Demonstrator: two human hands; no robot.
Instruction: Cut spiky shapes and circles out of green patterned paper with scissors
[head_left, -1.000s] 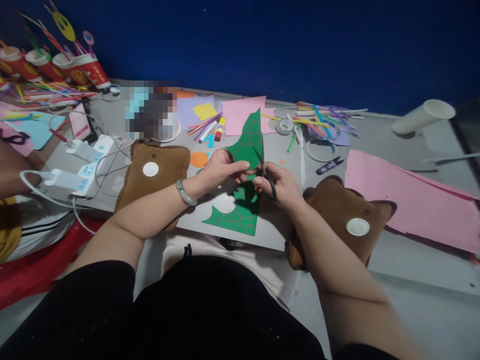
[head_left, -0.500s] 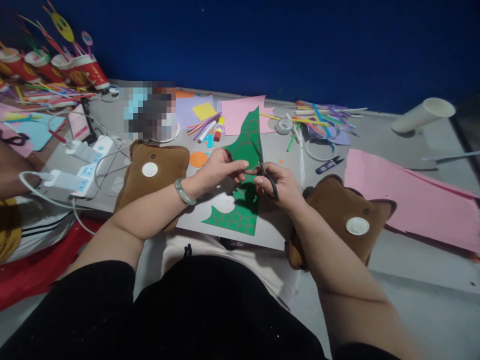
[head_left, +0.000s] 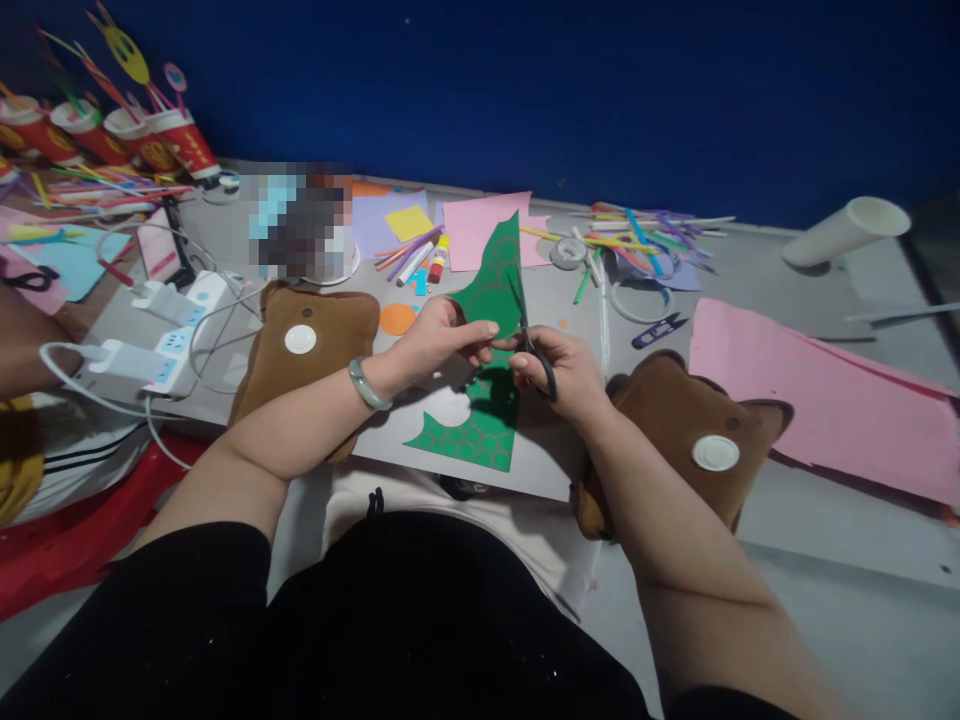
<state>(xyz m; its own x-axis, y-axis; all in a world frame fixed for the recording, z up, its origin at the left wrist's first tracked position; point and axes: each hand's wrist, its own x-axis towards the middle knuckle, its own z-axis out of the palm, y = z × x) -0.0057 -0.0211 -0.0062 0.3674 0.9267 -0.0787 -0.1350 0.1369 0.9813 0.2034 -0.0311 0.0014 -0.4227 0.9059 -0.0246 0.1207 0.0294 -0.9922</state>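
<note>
Green paper [head_left: 495, 285] mid-frame, pinched by the left hand [head_left: 431, 340], seemed best turned slowly into scissors [head_left: 529, 342] the right hand [head_left: 574, 378] gripped.

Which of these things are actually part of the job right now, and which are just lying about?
In the job:
- green paper, held by the left hand
- black-handled scissors, in the right hand

Seemingly just lying about:
- glue stick
- yellow paper
- small snips
- white tube
- phone
</note>
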